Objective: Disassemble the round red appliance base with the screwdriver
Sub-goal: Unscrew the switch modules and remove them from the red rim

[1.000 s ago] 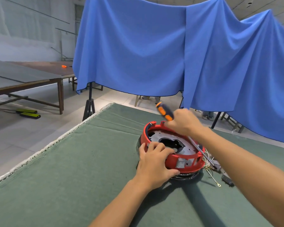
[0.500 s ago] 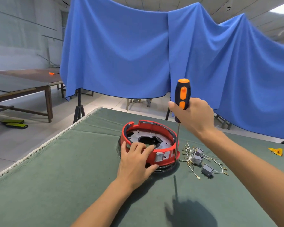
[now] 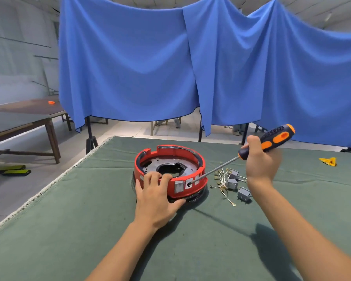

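While the left hand (image 3: 157,196) held the near rim of the red base (image 3: 169,169) with curled fingers, the right hand (image 3: 260,161) gripped the screwdriver (image 3: 249,152). The base sat in the middle of the green table (image 3: 69,230). The tip poked at a small hole in the near right side of the red wall, beside a grey switch (image 3: 179,187). This looked like the step of loosening a part there. Next, the tip would need to stay in place and push or turn gently. Inside the base lay a metal plate (image 3: 150,169) with a big hole. Small grey parts (image 3: 232,183) with wires lay just right of the base.
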Available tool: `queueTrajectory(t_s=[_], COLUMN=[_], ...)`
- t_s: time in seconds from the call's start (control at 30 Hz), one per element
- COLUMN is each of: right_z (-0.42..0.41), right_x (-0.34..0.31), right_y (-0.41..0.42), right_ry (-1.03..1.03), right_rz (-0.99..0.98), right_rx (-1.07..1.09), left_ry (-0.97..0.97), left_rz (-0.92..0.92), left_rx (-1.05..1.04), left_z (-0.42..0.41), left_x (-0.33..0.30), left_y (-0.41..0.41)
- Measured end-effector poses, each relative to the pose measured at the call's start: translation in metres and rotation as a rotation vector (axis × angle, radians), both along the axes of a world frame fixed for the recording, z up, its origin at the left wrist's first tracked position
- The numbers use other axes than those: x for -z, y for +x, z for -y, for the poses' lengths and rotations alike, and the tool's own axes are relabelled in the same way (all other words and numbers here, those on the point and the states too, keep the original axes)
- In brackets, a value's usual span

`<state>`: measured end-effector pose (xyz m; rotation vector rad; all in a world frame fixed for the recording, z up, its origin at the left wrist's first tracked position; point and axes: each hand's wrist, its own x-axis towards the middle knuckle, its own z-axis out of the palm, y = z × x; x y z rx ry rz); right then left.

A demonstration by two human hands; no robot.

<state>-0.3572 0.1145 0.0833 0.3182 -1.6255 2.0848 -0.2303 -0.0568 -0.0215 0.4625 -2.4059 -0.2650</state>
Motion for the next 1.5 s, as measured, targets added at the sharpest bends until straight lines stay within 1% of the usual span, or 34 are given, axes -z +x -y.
queueTrajectory(t_s=[0.17,0.27,0.43,0.53,0.83,0.93,1.13,1.3,1.5], right_z=[-0.002,-0.002,-0.002,0.0,0.002,0.004,0.008,0.016,0.019], right_x=[0.025,0.041,0.052,0.06,0.068,0.07,0.078,0.079,0.082], right_y=[-0.012,-0.018,-0.032,-0.033,-0.031,-0.03,-0.034,-0.041,-0.047], right_ry=[-0.241,-0.321,-0.398,-0.383,-0.446,-0.444,-0.466,-0.408,-0.36], right_rz=[0.257,0.352,0.476,0.532,0.624,0.629,0.705,0.717,0.717], right_rx=[0.027,0.046,0.048,0.041,0.061,0.078,0.099,0.128,0.125], left_ry=[-0.007,-0.018,-0.028,-0.031,-0.033,-0.035,-0.029,-0.024,-0.02], left_rz=[-0.042,-0.081,-0.113,-0.118,-0.106,-0.095,-0.054,-0.088,-0.088], left_rx=[-0.031,-0.06,-0.083,-0.091,-0.158,-0.162,-0.143,-0.125,-0.115], left_z=[-0.003,-0.005,-0.003,-0.004,-0.008,-0.009,-0.009,-0.008,-0.007], left_x=[0.002,0.003,0.006,0.007,0.005,0.004,0.004,0.006,0.006], left_y=[-0.003,-0.006,-0.01,-0.012,-0.015,-0.016,-0.018,-0.018,-0.018])
